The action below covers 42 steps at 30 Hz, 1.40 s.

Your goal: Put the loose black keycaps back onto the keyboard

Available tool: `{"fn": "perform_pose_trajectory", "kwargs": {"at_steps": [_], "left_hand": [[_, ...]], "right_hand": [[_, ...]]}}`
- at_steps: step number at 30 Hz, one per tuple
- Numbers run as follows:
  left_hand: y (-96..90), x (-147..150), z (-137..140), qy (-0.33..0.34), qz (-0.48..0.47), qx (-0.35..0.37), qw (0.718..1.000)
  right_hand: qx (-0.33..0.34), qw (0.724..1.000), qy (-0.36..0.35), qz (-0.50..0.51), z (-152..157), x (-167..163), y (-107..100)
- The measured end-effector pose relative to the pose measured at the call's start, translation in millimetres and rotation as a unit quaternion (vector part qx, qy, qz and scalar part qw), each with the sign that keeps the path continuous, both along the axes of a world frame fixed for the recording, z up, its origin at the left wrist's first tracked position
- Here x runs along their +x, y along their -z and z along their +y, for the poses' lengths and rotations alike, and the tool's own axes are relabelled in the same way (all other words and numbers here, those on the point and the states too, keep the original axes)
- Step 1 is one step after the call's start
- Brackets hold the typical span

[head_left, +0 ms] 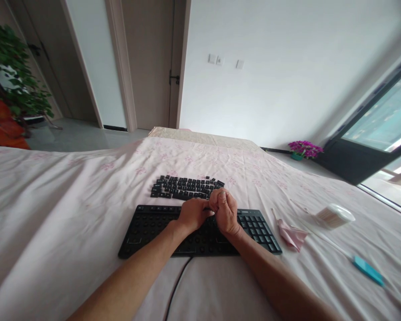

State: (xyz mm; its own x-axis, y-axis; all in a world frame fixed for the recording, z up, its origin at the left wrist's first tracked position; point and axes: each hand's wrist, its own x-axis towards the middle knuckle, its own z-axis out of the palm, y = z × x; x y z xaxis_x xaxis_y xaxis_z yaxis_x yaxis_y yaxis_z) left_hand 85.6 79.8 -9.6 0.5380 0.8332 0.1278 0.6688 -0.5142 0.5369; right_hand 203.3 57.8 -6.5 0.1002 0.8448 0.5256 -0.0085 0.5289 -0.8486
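A black keyboard (143, 229) lies across the bed sheet, many of its keycaps off and the number pad at its right still capped. My left hand (194, 214) is over its middle, thumb and fingers closed toward my right hand. My right hand (225, 210) is curled like a fist right beside it, above the keyboard's upper right part. The two hands meet at the fingertips; whatever is between them is hidden. Just beyond the keyboard, loose black keycaps (183, 186) are laid out in rough rows.
To the right lie a pink cloth (291, 235), a clear tub of what look like cotton swabs (334, 216) and a blue-handled tool (368, 270). A black cable (178, 283) runs from the keyboard toward me. The pale floral sheet (70, 223) has folds.
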Motion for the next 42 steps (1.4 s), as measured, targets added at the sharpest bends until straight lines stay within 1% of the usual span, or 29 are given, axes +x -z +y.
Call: {"fn": "perform_pose_trajectory", "kwargs": {"at_steps": [7, 15, 20, 25, 28, 31, 33, 35, 37, 40, 42], "left_hand": [[-1.9, 3.3, -3.8, 0.005, 0.03, 0.019, 0.999], [-7.1, 6.1, -9.6, 0.01, 0.058, 0.025, 0.998], [-7.4, 6.2, -12.4, -0.002, 0.032, 0.015, 0.999], [-9.1, 3.0, -13.1, 0.017, -0.026, 0.017, 0.999], [-8.6, 1.8, -13.3, 0.019, -0.044, 0.015, 0.999], [-5.8, 1.2, -13.6, 0.016, -0.042, 0.017, 0.999], [-3.5, 0.4, -14.2, 0.012, -0.053, 0.02, 0.998], [-2.0, -0.6, -15.0, 0.017, -0.08, 0.024, 0.996], [-1.8, -1.6, -16.0, 0.028, -0.097, 0.027, 0.995], [-2.8, -2.3, -16.7, 0.027, -0.071, 0.028, 0.997], [-2.1, -2.1, -16.4, 0.024, -0.057, 0.031, 0.998]], "right_hand": [[0.023, 0.999, 0.023, 0.006, -1.0, -1.0, -1.5], [0.039, 0.998, 0.018, 0.045, -4.6, -3.5, -4.0], [0.057, 0.996, 0.018, 0.061, -4.7, -8.5, -10.1], [0.029, 0.993, 0.042, 0.104, 0.1, -5.8, -11.5], [0.045, 0.995, 0.059, 0.072, -2.0, -2.3, -9.4], [0.06, 0.996, 0.048, 0.032, -5.3, -1.0, -8.9], [0.05, 0.996, 0.04, 0.06, -5.1, -1.0, -11.0], [0.03, 0.991, 0.044, 0.123, -3.2, -0.6, -14.5], [0.009, 0.985, 0.05, 0.164, -1.2, -0.1, -17.9], [-0.002, 0.985, 0.03, 0.168, -1.2, 0.0, -21.8], [0.004, 0.985, 0.015, 0.174, -2.4, 0.2, -25.7]]}}
